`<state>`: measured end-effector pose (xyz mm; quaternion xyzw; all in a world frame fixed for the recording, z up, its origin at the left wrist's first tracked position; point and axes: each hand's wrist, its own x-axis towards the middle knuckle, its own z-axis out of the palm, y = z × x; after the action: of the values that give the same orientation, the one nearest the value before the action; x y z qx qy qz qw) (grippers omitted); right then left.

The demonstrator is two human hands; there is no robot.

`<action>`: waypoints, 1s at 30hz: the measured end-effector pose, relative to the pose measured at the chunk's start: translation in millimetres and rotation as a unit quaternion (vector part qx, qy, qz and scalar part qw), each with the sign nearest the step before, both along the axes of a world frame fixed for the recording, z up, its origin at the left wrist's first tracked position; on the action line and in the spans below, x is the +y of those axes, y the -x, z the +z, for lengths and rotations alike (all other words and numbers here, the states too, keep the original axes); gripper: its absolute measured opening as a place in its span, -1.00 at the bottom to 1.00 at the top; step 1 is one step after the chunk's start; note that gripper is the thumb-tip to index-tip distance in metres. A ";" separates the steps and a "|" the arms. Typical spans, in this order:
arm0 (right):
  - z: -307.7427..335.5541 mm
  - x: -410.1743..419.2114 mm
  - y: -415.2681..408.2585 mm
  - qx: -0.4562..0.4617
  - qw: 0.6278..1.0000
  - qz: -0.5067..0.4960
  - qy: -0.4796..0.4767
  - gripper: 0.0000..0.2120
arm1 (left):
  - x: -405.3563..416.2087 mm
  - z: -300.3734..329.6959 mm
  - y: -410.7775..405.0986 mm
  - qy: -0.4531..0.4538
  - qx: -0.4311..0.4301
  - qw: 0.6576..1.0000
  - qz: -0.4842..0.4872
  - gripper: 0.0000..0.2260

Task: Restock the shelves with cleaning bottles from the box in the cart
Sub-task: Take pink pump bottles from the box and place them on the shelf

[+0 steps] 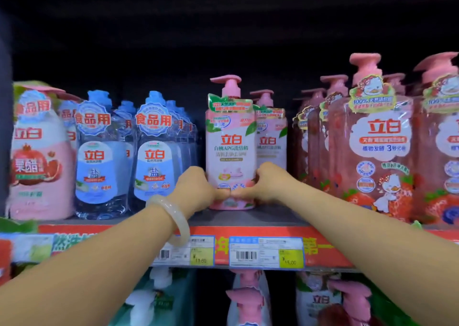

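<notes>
Pink-capped pump bottle stands upright on the shelf, gripped low on both sides: left hand and right hand curl their fingers round its base, thumbs meeting in front. Blue-capped bottles stand left, strawberry-printed bottles right. A pale bangle circles the left wrist.

Left hand and right hand gripping upright pink pump bottle, on shelf
</notes>
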<state>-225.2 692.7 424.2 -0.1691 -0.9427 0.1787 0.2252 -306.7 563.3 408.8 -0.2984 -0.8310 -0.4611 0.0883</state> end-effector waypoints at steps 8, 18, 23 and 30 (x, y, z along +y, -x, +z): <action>6.6 -3.4 35.2 -0.018 0.999 -0.024 0.025 -0.49 | 18.2 11.8 2.7 0.139 0.072 0.983 0.097 -0.77; -7.7 34.9 61.4 0.023 0.995 -0.046 0.082 -0.60 | 26.6 13.8 25.1 0.159 0.075 0.979 0.107 -0.69; -13.0 40.2 61.6 0.030 0.993 -0.041 0.105 -0.62 | 28.4 10.5 25.0 0.115 0.044 0.984 0.125 -0.61; -14.6 40.6 64.9 0.030 0.993 -0.055 0.105 -0.59 | 34.2 11.6 27.5 0.140 0.025 0.983 0.118 -0.62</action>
<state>-290.1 733.3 409.6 -0.2376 -0.9009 0.2689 0.2443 -334.3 597.5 420.4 -0.2192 -0.9143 -0.3185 0.1204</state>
